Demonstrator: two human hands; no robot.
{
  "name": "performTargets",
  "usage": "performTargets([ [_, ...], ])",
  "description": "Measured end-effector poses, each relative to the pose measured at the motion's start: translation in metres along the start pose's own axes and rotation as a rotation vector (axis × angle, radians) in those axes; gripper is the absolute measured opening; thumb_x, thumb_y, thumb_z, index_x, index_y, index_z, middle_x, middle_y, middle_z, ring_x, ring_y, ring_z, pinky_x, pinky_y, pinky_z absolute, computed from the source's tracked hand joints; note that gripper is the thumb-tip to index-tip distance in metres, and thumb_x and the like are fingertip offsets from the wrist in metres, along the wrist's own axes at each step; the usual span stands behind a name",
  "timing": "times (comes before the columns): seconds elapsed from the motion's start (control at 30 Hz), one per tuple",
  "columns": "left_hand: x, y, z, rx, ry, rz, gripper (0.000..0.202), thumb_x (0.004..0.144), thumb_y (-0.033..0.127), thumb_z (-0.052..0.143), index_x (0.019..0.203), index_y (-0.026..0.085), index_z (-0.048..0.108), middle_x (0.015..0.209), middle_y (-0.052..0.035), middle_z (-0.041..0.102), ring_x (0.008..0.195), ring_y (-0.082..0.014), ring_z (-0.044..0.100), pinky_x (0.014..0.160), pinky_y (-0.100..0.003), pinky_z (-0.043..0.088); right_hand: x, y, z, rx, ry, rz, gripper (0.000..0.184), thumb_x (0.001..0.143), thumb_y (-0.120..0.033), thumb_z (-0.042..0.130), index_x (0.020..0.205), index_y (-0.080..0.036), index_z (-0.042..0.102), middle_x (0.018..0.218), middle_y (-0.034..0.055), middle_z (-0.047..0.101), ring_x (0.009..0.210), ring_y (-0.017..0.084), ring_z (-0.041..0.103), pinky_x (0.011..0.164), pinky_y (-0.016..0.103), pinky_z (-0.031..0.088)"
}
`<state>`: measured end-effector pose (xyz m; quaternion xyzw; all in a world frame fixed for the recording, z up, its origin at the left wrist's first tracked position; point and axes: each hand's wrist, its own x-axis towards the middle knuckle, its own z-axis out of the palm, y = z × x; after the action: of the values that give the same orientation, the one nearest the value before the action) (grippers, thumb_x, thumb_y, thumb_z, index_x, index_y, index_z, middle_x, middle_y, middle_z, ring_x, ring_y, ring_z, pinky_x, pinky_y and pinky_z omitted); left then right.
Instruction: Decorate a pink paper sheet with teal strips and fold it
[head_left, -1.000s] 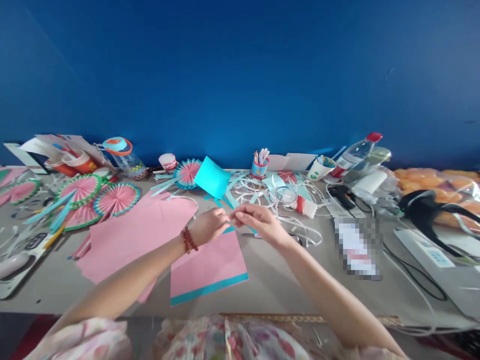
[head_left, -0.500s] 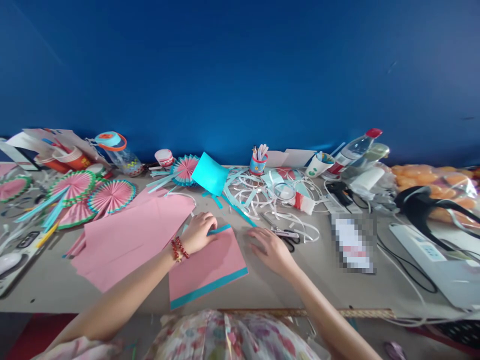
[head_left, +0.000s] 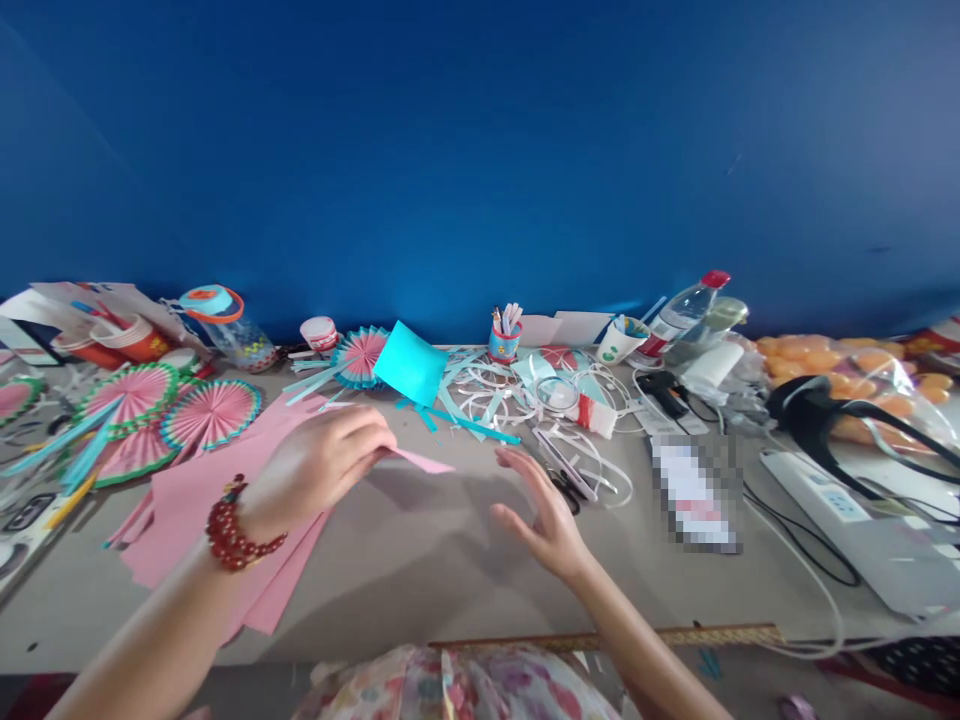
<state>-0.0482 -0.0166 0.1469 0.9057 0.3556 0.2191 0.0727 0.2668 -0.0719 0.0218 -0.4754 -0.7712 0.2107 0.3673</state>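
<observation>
- The left hand (head_left: 322, 462), with a red bead bracelet (head_left: 236, 537) on its wrist, has its fingers pinched together on a thin pink sheet (head_left: 427, 462). The sheet is lifted off the table (head_left: 420, 570) and only its flat pointed corner shows past the fingers.
- The right hand (head_left: 544, 512) hovers open over the bare grey tabletop, with its fingers apart and nothing in them.
- More smooth pink paper (head_left: 180, 500) lies flat under the left wrist.
- Scissors (head_left: 564, 478) lie just beyond the right fingertips, among curly white strips (head_left: 517, 388).
- Round pleated fans (head_left: 210, 414) lie far left.
- A glossy teal square (head_left: 411, 364) stands tilted behind.
</observation>
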Motion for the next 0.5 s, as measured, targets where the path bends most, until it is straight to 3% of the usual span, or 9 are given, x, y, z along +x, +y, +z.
performTargets([
  [0.1,0.009,0.025,0.002,-0.006,-0.011,0.079,0.020,0.099,0.027,0.046,0.095,0.022,0.064,0.099,-0.0043,0.067,0.094,-0.0172,0.063,0.088,-0.032,0.050,0.006,-0.027,-0.005,0.020,0.017,-0.086,0.074,0.082,-0.043,0.068,0.145,-0.022,0.036,0.141,0.0154,0.050,0.134,0.032,0.043,0.108,0.048,0.040],
  [0.13,0.013,0.033,0.002,-0.010,-0.014,0.104,0.019,0.099,0.027,0.046,0.093,0.022,0.064,0.095,-0.0036,0.067,0.091,-0.0168,0.063,0.086,-0.031,0.050,0.008,-0.036,-0.005,0.020,0.004,-0.110,0.065,0.083,-0.040,0.067,0.141,-0.023,0.043,0.134,0.0149,0.057,0.126,0.031,0.051,0.104,0.046,0.043],
  [0.2,0.019,0.044,0.001,-0.018,-0.014,0.143,0.020,0.099,0.027,0.047,0.088,0.022,0.062,0.089,-0.0021,0.066,0.083,-0.0158,0.062,0.080,-0.030,0.050,0.008,-0.051,-0.005,0.043,0.007,-0.134,0.030,0.090,-0.029,0.058,0.119,-0.023,0.060,0.100,0.0107,0.070,0.093,0.024,0.065,0.083,0.036,0.052],
  [0.27,0.026,0.047,0.001,-0.032,-0.005,0.150,0.019,0.098,0.029,0.049,0.085,0.022,0.061,0.085,-0.0011,0.065,0.078,-0.0150,0.061,0.075,-0.028,0.049,0.006,-0.057,-0.002,0.074,0.056,-0.095,0.019,0.094,-0.024,0.048,0.098,-0.021,0.066,0.072,0.0054,0.066,0.065,0.018,0.061,0.064,0.029,0.050],
  [0.33,0.031,0.039,0.004,-0.053,0.010,0.121,0.019,0.098,0.032,0.049,0.087,0.021,0.060,0.086,-0.0012,0.065,0.079,-0.0147,0.061,0.074,-0.027,0.049,0.001,-0.053,0.000,0.120,0.099,0.016,0.022,0.094,-0.026,0.047,0.086,-0.020,0.066,0.062,0.0028,0.060,0.055,0.015,0.055,0.055,0.026,0.045],
  [0.43,0.032,0.014,0.014,-0.062,0.063,0.025,0.020,0.099,0.033,0.045,0.101,0.020,0.060,0.103,-0.0035,0.066,0.097,-0.0159,0.063,0.086,-0.029,0.050,-0.012,-0.029,-0.008,0.272,0.158,0.281,0.024,0.090,-0.035,0.055,0.077,-0.018,0.066,0.060,0.0003,0.057,0.050,0.013,0.051,0.047,0.024,0.042],
  [0.5,0.025,-0.003,0.024,-0.030,0.137,-0.058,0.023,0.097,0.036,0.049,0.111,0.020,0.060,0.116,-0.0055,0.064,0.109,-0.0188,0.060,0.096,-0.033,0.048,-0.024,-0.005,-0.026,0.382,0.339,0.490,0.022,0.081,-0.040,0.065,0.081,-0.018,0.067,0.059,-0.0016,0.057,0.048,0.012,0.050,0.043,0.023,0.040],
])
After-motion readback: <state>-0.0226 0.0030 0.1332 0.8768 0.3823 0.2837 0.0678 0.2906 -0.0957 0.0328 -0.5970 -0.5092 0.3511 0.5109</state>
